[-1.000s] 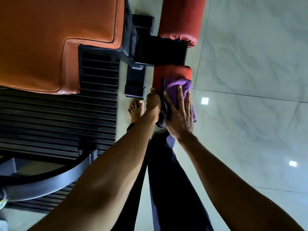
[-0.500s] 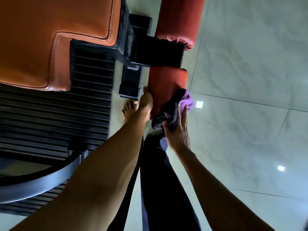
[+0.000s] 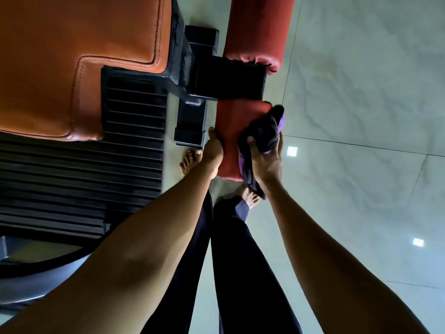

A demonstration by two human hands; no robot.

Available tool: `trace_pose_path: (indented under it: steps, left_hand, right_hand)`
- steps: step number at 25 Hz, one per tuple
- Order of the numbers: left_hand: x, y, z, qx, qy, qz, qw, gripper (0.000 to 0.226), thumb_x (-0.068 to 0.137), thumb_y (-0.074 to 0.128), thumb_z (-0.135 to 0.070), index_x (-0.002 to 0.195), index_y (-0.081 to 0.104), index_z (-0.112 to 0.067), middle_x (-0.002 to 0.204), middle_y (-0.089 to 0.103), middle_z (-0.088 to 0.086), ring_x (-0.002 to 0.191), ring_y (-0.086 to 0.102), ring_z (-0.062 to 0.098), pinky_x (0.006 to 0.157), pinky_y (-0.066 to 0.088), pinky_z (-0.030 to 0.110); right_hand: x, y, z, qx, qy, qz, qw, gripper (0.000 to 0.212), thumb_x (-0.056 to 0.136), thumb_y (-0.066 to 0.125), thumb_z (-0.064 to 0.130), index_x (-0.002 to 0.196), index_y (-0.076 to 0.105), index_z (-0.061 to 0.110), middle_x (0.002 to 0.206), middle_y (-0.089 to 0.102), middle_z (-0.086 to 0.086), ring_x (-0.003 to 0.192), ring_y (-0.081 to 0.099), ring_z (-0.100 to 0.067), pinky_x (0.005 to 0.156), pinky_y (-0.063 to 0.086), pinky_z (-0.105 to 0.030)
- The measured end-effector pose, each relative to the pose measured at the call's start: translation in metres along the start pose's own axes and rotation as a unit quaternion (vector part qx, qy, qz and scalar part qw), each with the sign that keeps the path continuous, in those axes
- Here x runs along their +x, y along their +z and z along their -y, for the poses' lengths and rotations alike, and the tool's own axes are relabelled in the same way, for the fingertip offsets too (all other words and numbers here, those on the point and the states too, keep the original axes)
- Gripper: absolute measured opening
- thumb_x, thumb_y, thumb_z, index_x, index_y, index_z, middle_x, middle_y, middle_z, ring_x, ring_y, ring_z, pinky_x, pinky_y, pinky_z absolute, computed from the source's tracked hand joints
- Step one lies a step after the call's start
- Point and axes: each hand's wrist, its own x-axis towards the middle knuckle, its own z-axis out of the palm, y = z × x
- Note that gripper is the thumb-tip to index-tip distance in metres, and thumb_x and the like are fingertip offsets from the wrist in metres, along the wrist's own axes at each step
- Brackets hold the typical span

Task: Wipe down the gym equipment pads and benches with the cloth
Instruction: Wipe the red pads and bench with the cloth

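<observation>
A red roller pad (image 3: 232, 131) sticks out from the black frame of the machine, near the middle of the view. My right hand (image 3: 266, 159) grips a bunched purple and dark cloth (image 3: 263, 133) and presses it against the pad's right side. My left hand (image 3: 213, 149) is wrapped on the pad's left side, fingers hidden behind it. A second red roller pad (image 3: 257, 30) lies beyond the frame. The orange bench seat (image 3: 72, 56) fills the upper left.
A black ribbed floor mat (image 3: 79, 169) lies under the bench at left. A black frame block (image 3: 190, 121) stands beside the near pad. A curved grey bar (image 3: 36, 280) crosses the lower left. My bare feet stand on pale floor tiles (image 3: 361, 116) that spread to the right.
My right hand went from flat on the cloth atop the pad to gripping the bunched cloth, and slid it round to the pad's right side. My left hand stayed on the pad.
</observation>
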Motion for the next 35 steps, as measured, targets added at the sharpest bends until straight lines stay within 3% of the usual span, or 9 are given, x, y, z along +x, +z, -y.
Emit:
trace_pose_path:
  steps: [3, 8, 12, 15, 18, 23, 28, 31, 35]
  left_hand:
    - [-0.027, 0.005, -0.011, 0.045, 0.021, -0.017, 0.999, 0.071, 0.107, 0.015, -0.059, 0.139, 0.056, -0.011, 0.132, 0.062, 0.005, 0.110, 0.056, 0.015, 0.098, 0.046, 0.031]
    - [-0.037, 0.003, 0.001, 0.007, 0.041, 0.038, 0.998, 0.078, 0.096, 0.038, -0.069, 0.144, 0.052, -0.010, 0.137, 0.060, 0.003, 0.126, 0.057, 0.021, 0.106, 0.045, 0.031]
    - [-0.062, -0.005, -0.014, 0.083, 0.027, 0.002, 0.996, 0.060, 0.111, 0.020, -0.046, 0.146, 0.046, -0.006, 0.133, 0.055, 0.006, 0.134, 0.050, 0.024, 0.090, 0.039, 0.022]
    - [-0.103, -0.005, -0.028, 0.116, 0.043, 0.020, 0.992, 0.056, 0.112, 0.018, -0.041, 0.147, 0.045, -0.008, 0.135, 0.053, 0.000, 0.129, 0.052, 0.022, 0.079, 0.045, 0.019]
    - [-0.081, -0.008, -0.017, 0.103, 0.044, 0.026, 0.993, 0.057, 0.110, 0.016, -0.048, 0.141, 0.051, -0.016, 0.130, 0.057, -0.002, 0.120, 0.056, 0.017, 0.096, 0.047, 0.029]
    - [-0.082, -0.009, -0.023, 0.110, 0.079, 0.045, 0.990, 0.068, 0.103, 0.017, -0.063, 0.137, 0.058, -0.021, 0.125, 0.068, 0.009, 0.113, 0.064, 0.027, 0.104, 0.049, 0.048]
    - [0.014, 0.004, -0.011, 0.112, 0.085, 0.000, 0.990, 0.103, 0.062, 0.027, -0.106, 0.131, 0.062, -0.038, 0.134, 0.065, 0.001, 0.123, 0.061, 0.026, 0.110, 0.042, 0.054]
    - [-0.059, 0.027, -0.072, 0.128, 0.118, -0.025, 0.985, 0.069, 0.103, 0.026, -0.065, 0.149, 0.048, -0.018, 0.152, 0.049, 0.008, 0.139, 0.046, 0.027, 0.118, 0.033, 0.045]
    - [-0.073, 0.046, -0.117, 0.119, 0.140, -0.059, 0.981, 0.055, 0.110, 0.028, -0.044, 0.143, 0.049, -0.005, 0.149, 0.050, 0.016, 0.138, 0.046, 0.030, 0.112, 0.034, 0.034]
  right_hand:
    - [-0.039, 0.007, -0.015, 0.013, 0.054, -0.004, 0.998, 0.100, 0.076, 0.050, 0.077, 0.161, 0.017, 0.036, 0.170, 0.017, 0.004, 0.140, 0.049, -0.031, 0.104, 0.048, -0.049]
    - [-0.048, 0.013, 0.017, -0.212, -0.192, 0.041, 0.957, 0.079, 0.096, 0.061, 0.036, 0.162, 0.017, 0.040, 0.171, -0.009, -0.007, 0.153, 0.003, -0.052, 0.122, 0.016, -0.065]
    - [0.001, -0.007, 0.043, -0.209, -0.192, 0.052, 0.958, 0.075, 0.098, 0.062, 0.041, 0.160, 0.021, 0.042, 0.172, -0.008, -0.003, 0.154, 0.006, -0.048, 0.120, 0.025, -0.060]
    - [-0.017, -0.022, 0.037, -0.209, -0.184, 0.062, 0.958, 0.074, 0.100, 0.059, 0.029, 0.160, 0.019, 0.044, 0.172, -0.009, 0.001, 0.145, 0.035, -0.047, 0.098, 0.054, -0.056]
    - [-0.041, -0.036, 0.044, -0.208, -0.128, 0.086, 0.966, 0.079, 0.098, 0.055, 0.011, 0.161, 0.019, 0.042, 0.172, -0.004, 0.003, 0.121, 0.060, -0.045, 0.073, 0.059, -0.044]
    - [-0.059, -0.072, 0.073, -0.192, -0.094, 0.101, 0.972, 0.074, 0.096, 0.056, 0.008, 0.160, 0.030, 0.035, 0.170, 0.014, 0.006, 0.122, 0.059, -0.041, 0.077, 0.050, -0.036]
    - [-0.039, -0.093, 0.093, -0.193, -0.090, 0.094, 0.973, 0.077, 0.091, 0.058, 0.007, 0.158, 0.032, 0.035, 0.169, 0.016, 0.006, 0.122, 0.059, -0.041, 0.087, 0.056, -0.048]
    - [-0.015, -0.098, 0.104, -0.186, -0.090, 0.093, 0.974, 0.076, 0.091, 0.059, 0.008, 0.158, 0.034, 0.034, 0.169, 0.018, 0.006, 0.126, 0.058, -0.039, 0.087, 0.056, -0.048]
    - [0.018, -0.102, 0.121, -0.186, -0.104, 0.086, 0.973, 0.070, 0.093, 0.060, 0.012, 0.156, 0.038, 0.032, 0.168, 0.021, 0.005, 0.125, 0.058, -0.039, 0.087, 0.055, -0.049]
